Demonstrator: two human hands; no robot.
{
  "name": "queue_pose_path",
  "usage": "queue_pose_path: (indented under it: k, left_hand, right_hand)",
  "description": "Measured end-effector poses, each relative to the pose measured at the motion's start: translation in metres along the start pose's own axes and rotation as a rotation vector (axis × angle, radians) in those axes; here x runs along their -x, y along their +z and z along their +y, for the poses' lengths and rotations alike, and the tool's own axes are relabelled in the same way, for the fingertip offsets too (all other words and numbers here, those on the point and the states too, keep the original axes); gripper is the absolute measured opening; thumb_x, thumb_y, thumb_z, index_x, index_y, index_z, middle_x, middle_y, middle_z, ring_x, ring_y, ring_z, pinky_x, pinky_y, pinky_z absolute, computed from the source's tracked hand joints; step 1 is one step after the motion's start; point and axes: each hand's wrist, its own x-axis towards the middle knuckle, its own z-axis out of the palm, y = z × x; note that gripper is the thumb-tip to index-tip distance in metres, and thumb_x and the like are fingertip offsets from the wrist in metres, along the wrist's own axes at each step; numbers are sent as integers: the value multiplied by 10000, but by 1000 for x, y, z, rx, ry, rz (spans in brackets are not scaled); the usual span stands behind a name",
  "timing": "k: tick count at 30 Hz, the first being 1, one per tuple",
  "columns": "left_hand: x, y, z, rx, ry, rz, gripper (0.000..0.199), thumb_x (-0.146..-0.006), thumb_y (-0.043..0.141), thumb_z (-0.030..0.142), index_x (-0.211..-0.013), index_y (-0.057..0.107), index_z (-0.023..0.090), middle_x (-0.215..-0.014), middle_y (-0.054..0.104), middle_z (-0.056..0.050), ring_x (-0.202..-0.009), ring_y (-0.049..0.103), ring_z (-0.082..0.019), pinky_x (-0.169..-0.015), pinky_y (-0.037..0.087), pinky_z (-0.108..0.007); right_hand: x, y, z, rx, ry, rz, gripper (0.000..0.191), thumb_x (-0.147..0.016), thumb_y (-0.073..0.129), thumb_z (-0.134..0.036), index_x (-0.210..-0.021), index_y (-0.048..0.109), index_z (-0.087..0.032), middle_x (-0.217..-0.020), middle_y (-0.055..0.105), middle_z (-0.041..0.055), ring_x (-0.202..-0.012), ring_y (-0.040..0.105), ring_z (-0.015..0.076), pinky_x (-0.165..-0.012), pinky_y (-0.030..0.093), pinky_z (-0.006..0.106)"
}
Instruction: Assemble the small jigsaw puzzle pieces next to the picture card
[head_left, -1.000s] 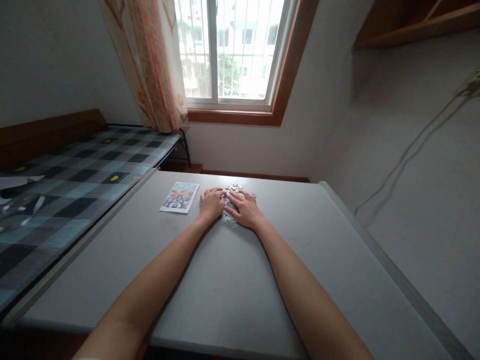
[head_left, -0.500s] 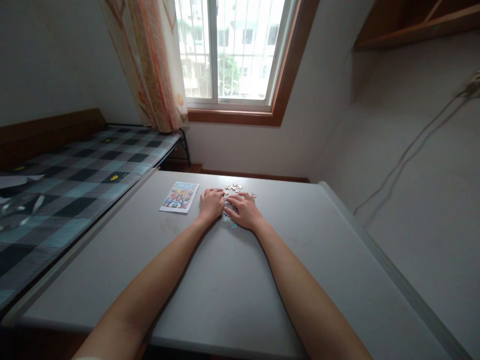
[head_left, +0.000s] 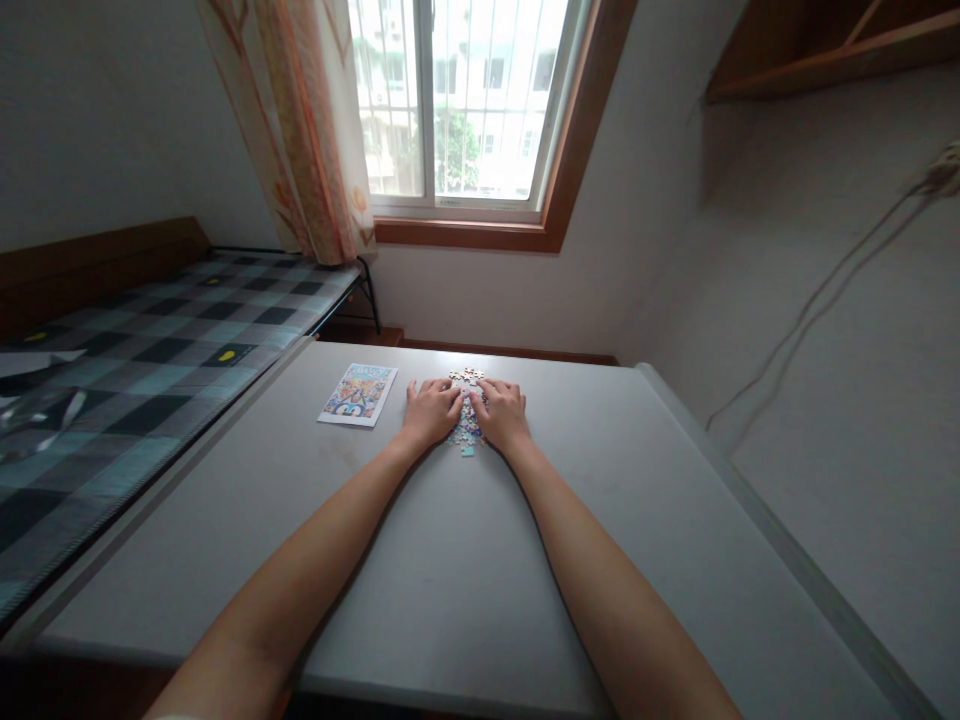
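A pile of small jigsaw puzzle pieces lies on the light grey table, partly covered by my hands. My left hand rests along the pile's left side, palm down with its fingers stretched forward. On the opposite side my right hand lies with fingers spread, its thumb over the pieces. Just beyond the fingertips are several pale pieces. One light-blue piece sits at the near end of the pile. Neither hand shows a piece gripped in it.
To the left of my left hand lies a colourful picture sheet. A bed with a checked cover adjoins the table's left edge. Behind the table are a window and a curtain. A cable hangs on the right wall.
My right hand has shifted right, uncovering more of the pile's middle. My left hand has moved slightly right, its fingers now against the pieces.
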Motion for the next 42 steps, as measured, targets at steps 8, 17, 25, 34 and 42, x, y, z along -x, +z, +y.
queue_pose_path:
  k: [8, 17, 25, 34, 42]
  left_hand:
    - [0, 0, 1, 1, -18, 13, 406, -946, 403, 402, -1307, 528, 264, -1333, 566, -82, -1231, 470, -252, -1127, 186, -530]
    - [-2, 1, -3, -19, -182, 102, 414, -935, 406, 414, -1271, 556, 225, -1310, 577, -104, -1218, 462, -292, -1086, 270, -488]
    - [-4, 5, -5, 88, 52, -58, 427, -962, 353, 422, -1341, 498, 290, -1428, 495, -24, -1366, 339, -244, -1125, 226, -509]
    - [-4, 9, -6, 69, 64, -56, 454, -963, 326, 494, -1311, 529, 284, -1399, 528, -34, -1347, 366, -266, -1115, 232, -534]
    - [-3, 5, -2, 26, -24, 15, 442, -964, 327, 487, -1265, 568, 269, -1382, 534, -52, -1330, 369, -282, -1109, 235, -538]
  right_hand:
    - [1, -3, -1, 14, 0, 5, 425, -952, 425, -416, -1295, 564, -206, -1294, 590, 93, -1142, 442, 277, -952, 346, 398]
    - [-2, -1, 5, -53, 57, 49, 492, -916, 440, -353, -1376, 474, -181, -1264, 600, 106, -1130, 458, 283, -955, 356, 404]
    - [-11, 3, 13, -50, 24, -45, 520, -887, 463, -379, -1376, 484, -203, -1351, 557, 91, -1210, 431, 288, -989, 360, 432]
    - [-31, 7, 19, -16, -21, -184, 634, -890, 416, -372, -1492, 296, -211, -1401, 523, 70, -1328, 342, 299, -1064, 273, 486]
    - [-23, -1, 16, 18, 6, -97, 453, -921, 416, -370, -1335, 546, -240, -1315, 588, 67, -1225, 409, 295, -1013, 323, 460]
